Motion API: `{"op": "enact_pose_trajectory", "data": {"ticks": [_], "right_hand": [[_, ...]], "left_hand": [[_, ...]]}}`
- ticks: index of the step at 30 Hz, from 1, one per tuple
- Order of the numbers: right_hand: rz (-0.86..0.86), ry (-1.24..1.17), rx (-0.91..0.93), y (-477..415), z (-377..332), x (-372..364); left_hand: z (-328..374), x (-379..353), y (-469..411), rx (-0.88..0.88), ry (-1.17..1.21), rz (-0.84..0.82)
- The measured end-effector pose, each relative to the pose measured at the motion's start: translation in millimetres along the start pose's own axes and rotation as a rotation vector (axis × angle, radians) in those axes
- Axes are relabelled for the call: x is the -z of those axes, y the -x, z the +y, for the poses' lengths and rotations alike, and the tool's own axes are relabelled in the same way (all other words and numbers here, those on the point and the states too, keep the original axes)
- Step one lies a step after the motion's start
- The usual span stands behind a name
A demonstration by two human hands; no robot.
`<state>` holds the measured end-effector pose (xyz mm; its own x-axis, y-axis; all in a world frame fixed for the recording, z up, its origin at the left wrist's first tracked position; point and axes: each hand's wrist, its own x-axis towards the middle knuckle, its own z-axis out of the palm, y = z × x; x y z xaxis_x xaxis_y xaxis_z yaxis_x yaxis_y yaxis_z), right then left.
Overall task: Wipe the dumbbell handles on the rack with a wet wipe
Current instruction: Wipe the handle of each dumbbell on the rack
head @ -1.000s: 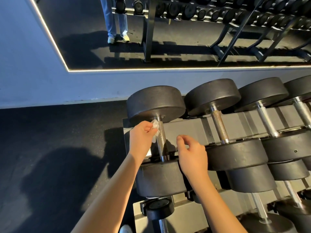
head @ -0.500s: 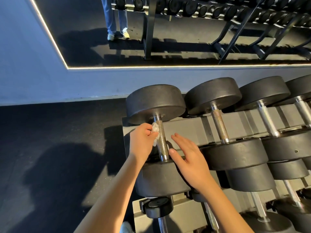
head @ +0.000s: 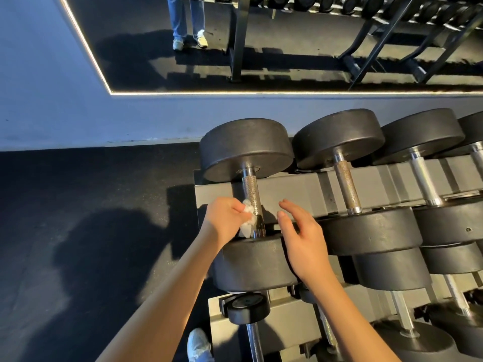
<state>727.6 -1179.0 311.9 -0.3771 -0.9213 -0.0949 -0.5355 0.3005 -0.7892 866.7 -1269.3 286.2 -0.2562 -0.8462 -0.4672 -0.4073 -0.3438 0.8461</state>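
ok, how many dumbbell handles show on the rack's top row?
4: leftmost handle against the wipe, a rusty one beside it, a shiny third, a fourth at the right edge; more may lie beyond.

The bare left forearm and bare right forearm carry no sleeve as far up as one can see; the left hand and right hand are likewise uncovered; lower down shows the toe of a pale grey-white fabric trainer; in the lit-edged wall mirror stand loose light-blue denim trouser legs over pale low trainers with a yellowish heel, probably this same person's reflection, cut off near the knee.
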Motion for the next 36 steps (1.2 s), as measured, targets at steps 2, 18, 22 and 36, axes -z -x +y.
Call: {"op": "enact_pose_trajectory", "data": {"ticks": [2,18,22,36], "right_hand": [[0.011,-0.023,-0.013,0,0,0],[0.044,-0.064,-0.094,0,2,-2],[0.047,-0.068,-0.093,-1,2,-2],[0.049,-0.073,-0.098,0,2,-2]], "left_hand": [[-1,-1,3,-0.007,-0.046,-0.021],[3,-2,6,-0.017,-0.262,-0.092],[6,-5,0,-0.048,0.022,0.111],[16,0,-5,-0.077,0.167,0.242]]}}
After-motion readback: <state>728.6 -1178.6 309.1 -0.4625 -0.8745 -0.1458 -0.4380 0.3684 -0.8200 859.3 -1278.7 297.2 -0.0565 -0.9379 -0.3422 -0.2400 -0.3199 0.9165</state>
